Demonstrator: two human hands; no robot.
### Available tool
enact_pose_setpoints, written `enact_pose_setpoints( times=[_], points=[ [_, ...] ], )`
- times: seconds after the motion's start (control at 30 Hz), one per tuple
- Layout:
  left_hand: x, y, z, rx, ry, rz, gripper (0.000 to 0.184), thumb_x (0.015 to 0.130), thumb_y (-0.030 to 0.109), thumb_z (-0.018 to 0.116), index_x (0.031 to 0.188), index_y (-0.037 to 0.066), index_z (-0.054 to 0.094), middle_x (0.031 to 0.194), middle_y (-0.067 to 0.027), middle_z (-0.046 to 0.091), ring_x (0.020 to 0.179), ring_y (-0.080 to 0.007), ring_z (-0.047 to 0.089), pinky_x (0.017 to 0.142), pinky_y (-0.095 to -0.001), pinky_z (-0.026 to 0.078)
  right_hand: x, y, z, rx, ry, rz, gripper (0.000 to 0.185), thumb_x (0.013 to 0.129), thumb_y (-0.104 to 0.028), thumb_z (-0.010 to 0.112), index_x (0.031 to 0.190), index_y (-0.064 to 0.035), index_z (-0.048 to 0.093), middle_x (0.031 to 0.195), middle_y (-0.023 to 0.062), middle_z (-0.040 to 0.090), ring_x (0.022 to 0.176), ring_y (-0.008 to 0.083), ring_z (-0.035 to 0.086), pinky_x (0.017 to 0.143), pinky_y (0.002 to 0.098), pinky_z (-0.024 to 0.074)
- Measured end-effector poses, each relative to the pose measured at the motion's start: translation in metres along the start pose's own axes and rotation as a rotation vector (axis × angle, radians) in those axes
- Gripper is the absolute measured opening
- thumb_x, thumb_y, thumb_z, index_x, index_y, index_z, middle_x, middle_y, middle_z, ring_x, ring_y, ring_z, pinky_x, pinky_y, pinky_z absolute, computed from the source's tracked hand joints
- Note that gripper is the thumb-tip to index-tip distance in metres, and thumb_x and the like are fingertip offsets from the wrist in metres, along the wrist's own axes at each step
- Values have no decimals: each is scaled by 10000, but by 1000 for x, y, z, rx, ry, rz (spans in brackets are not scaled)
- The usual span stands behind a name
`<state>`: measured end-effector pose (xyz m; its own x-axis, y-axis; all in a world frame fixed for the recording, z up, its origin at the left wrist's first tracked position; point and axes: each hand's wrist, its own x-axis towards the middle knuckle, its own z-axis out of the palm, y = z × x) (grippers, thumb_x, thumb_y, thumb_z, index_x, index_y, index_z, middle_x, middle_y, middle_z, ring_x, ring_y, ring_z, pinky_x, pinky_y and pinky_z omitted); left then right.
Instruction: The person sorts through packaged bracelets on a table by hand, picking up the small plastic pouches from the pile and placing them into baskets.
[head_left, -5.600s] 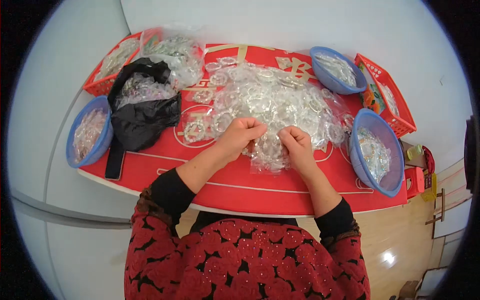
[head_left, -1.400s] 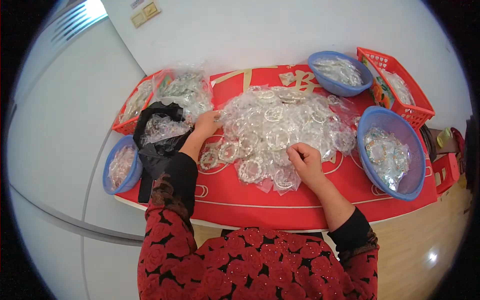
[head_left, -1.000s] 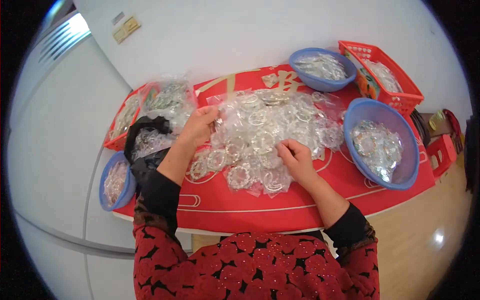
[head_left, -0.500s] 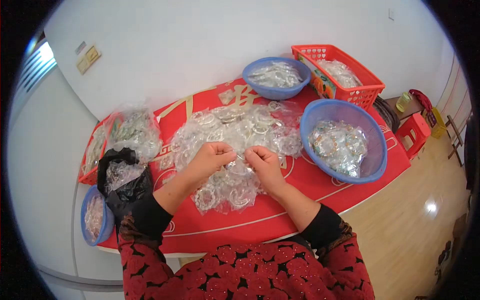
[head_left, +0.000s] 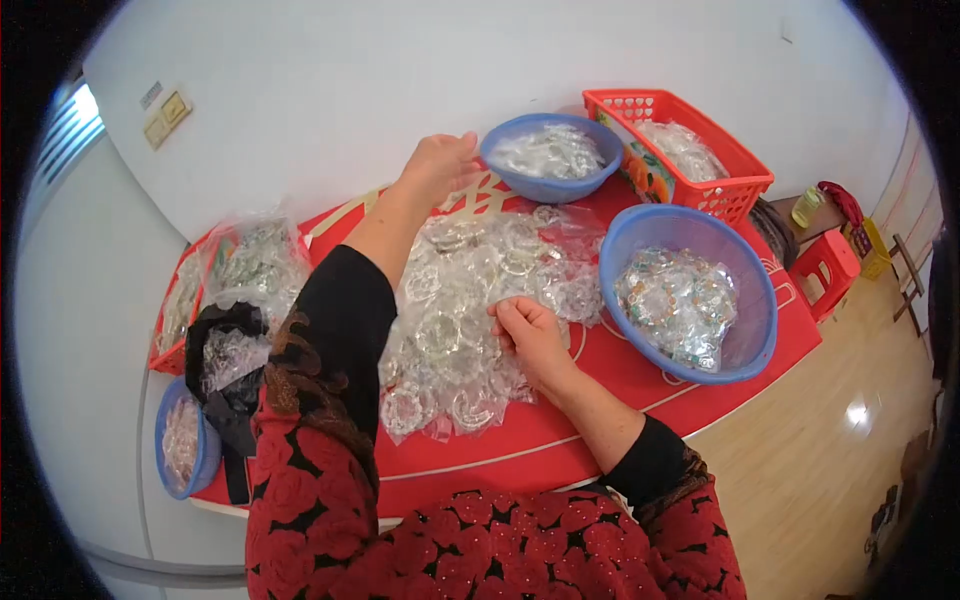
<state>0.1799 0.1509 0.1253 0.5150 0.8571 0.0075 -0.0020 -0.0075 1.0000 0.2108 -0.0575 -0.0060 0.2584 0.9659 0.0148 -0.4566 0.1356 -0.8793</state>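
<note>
A wide pile of clear plastic packets with bracelets [head_left: 450, 310] covers the middle of the red table. My left hand [head_left: 442, 168] is raised beyond the pile, just left of the back blue basin [head_left: 550, 188]; it is blurred, and whether it holds anything does not show. Over the right part of the pile, my right hand [head_left: 530, 335] has its thumb and fingers pinched together; anything between them is too small to name. A larger blue basin [head_left: 755, 300] with packets of coloured beads stands to the right of this hand.
A red basket [head_left: 735, 188] of packets stands at the back right. On the left are a red basket [head_left: 170, 357], a black bag [head_left: 235, 405], a clear bag of packets [head_left: 262, 258] and a small blue basin [head_left: 208, 460]. A red stool [head_left: 830, 262] stands beyond the table's right end.
My left hand has left my right hand's side and moved up and away to the back basin. My right hand has stayed over the pile. Earlier, the view turned to the right.
</note>
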Motion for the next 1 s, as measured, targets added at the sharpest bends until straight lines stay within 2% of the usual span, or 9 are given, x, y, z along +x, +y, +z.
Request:
enact_pose_setpoints(
  times=[0.13,0.27,0.3,0.43,0.63,0.73,0.87,0.97,1.0],
  points=[
    [-44,-36,-49,177,1,-60,133,784,149,563,851,41,524,747,-50,549,651,-124,537,567,-241,457,0,5,4,-111,10,-20,195,846,-201,477,819,-34,574,624,-20,507,539,31,409,488,173,326],
    [-97,-76,-139,307,59,-16,90,757,123,570,726,41,550,644,-17,535,574,-88,511,492,-205,409,-1,7,6,-160,2,-60,201,848,-199,473,817,-28,576,609,-24,504,528,30,401,475,176,318],
    [-117,-79,-151,371,137,-42,51,751,128,580,765,81,570,668,23,539,577,-45,486,499,-185,387,-3,6,6,-171,-3,-53,203,848,-199,473,816,-27,576,610,-25,504,528,29,400,473,177,317],
    [-175,-103,-196,552,207,-38,97,741,109,580,819,50,577,666,6,550,562,-42,472,497,-192,378,-4,8,11,-220,-8,-75,205,850,-198,475,817,-24,577,613,-26,501,528,28,396,471,178,313],
    [-231,-130,-201,961,218,94,288,676,151,652,896,-10,561,727,-62,583,645,-129,536,578,-273,437,-8,16,14,-377,-23,-148,207,851,-207,481,832,-26,581,627,-24,507,542,29,407,482,178,321],
    [-240,-128,-184,771,182,126,315,642,172,687,876,-1,567,694,-57,564,626,-130,521,569,-273,426,-8,18,14,-429,-23,-165,209,851,-210,486,837,-26,584,633,-24,511,551,29,412,489,179,325],
    [-230,-119,-193,694,31,-243,347,637,168,700,902,3,547,684,-21,509,615,-113,475,557,-262,404,-6,18,11,-428,-31,-174,210,851,-209,487,845,-23,586,634,-24,512,556,32,413,497,181,330],
    [-221,-125,-205,652,93,-130,301,655,158,674,871,-6,543,710,-48,533,641,-156,503,575,-285,412,-8,15,11,-427,-37,-174,214,853,-208,485,844,-19,586,633,-23,511,557,36,414,502,183,333],
    [-221,-126,-202,863,194,65,280,663,152,660,863,-7,544,730,-69,539,671,-184,511,596,-300,414,-8,14,11,-426,-38,-169,216,853,-208,484,843,-18,586,633,-23,511,558,37,415,504,184,334]
  ],
)
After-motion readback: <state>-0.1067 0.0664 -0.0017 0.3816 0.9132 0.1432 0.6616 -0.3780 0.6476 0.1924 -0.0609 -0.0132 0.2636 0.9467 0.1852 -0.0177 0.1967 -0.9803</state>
